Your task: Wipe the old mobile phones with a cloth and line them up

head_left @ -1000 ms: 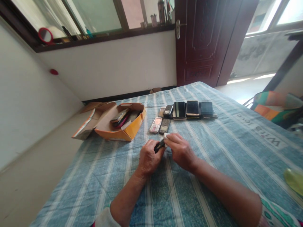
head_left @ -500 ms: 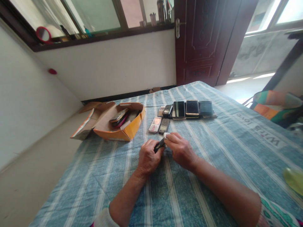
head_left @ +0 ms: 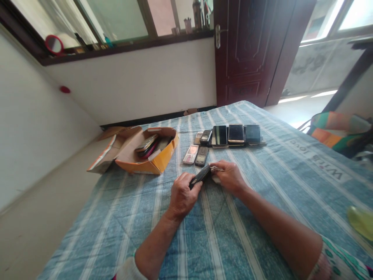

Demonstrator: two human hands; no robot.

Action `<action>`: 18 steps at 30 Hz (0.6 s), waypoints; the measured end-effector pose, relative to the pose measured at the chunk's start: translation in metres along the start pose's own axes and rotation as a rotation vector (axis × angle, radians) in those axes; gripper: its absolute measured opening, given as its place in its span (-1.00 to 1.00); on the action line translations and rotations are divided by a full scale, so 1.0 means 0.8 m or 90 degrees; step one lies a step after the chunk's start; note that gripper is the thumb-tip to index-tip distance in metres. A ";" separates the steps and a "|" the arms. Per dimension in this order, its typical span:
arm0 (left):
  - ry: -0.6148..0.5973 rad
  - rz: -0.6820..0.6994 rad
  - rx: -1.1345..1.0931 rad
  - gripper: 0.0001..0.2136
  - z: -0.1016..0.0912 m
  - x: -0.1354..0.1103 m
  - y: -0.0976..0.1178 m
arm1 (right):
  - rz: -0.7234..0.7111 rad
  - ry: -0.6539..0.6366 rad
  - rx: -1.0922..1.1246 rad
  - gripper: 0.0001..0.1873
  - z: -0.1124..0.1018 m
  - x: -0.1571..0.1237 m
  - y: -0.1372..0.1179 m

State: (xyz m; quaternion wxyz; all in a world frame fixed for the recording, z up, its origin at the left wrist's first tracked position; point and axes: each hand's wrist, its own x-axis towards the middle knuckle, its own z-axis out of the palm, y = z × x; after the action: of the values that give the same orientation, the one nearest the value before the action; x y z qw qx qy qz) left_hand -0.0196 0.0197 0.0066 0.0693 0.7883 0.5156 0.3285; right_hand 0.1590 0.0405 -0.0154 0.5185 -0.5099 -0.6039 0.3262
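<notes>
A slim black mobile phone (head_left: 201, 177) is tilted above the bed, its lower end gripped by my left hand (head_left: 183, 194). My right hand (head_left: 230, 177) pinches a crumpled white cloth or tissue (head_left: 216, 170) at the phone's far end. Just beyond my hands lie a silver keypad phone (head_left: 190, 154) and a dark keypad phone (head_left: 202, 156). Behind these are another black keypad phone (head_left: 206, 136) and a gold-toned one (head_left: 198, 137). Larger touchscreen phones, among them a striped-screen one (head_left: 220, 135) and a gold-edged one (head_left: 236, 133), continue the row rightward.
An open orange cardboard box (head_left: 145, 166) holding several phones (head_left: 146, 144) stands at left on the blue striped bedspread (head_left: 140, 217). A yellow-green object (head_left: 361, 221) lies at the right edge. Behind are a white wall (head_left: 140, 81) and a dark red door (head_left: 247, 50).
My right hand has slid right with the white cloth, from over the phone's upper part to its far end, uncovering more of the phone. My left hand stays about where it was.
</notes>
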 end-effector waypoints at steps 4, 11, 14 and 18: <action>0.020 0.017 -0.014 -0.94 0.001 -0.002 -0.001 | 0.191 -0.024 0.158 -0.76 -0.001 0.000 -0.007; 0.055 0.049 -0.039 -0.94 -0.003 -0.001 0.001 | -0.091 0.031 0.047 -0.76 -0.001 -0.005 -0.025; 0.071 0.066 -0.041 -0.94 -0.006 -0.001 0.002 | -0.206 0.052 -0.015 -0.72 0.001 -0.011 -0.034; 0.095 0.087 -0.041 -0.93 -0.010 -0.001 0.006 | -0.322 0.059 -0.081 -0.70 0.003 -0.021 -0.052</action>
State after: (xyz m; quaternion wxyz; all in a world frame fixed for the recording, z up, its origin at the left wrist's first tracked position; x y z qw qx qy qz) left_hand -0.0211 0.0148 0.0145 0.0334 0.7921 0.4539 0.4067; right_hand 0.1439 0.0136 0.0170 0.5775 -0.3887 -0.7070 0.1245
